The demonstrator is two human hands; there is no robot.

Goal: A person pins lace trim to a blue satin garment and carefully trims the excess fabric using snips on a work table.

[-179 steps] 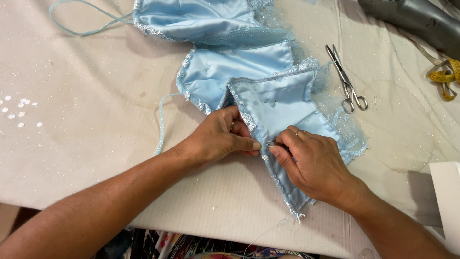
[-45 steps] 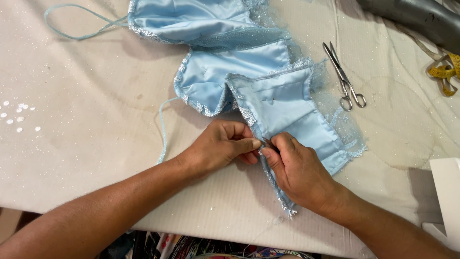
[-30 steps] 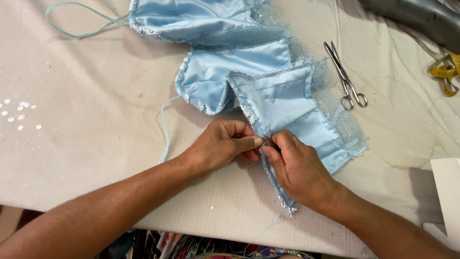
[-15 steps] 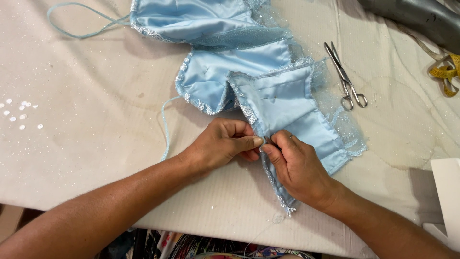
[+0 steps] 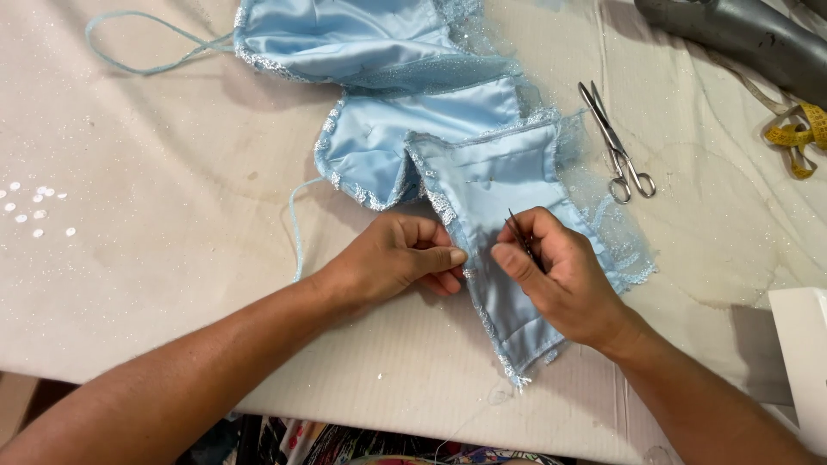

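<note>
The left hand pinches the blue garment's trimmed edge while the right hand, just beside it, grips a needle over the satin.

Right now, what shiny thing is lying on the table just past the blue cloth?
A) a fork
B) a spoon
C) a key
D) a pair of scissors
D: a pair of scissors, silvery with two finger loops, lies closed on the table just right of the blue cloth.
</note>
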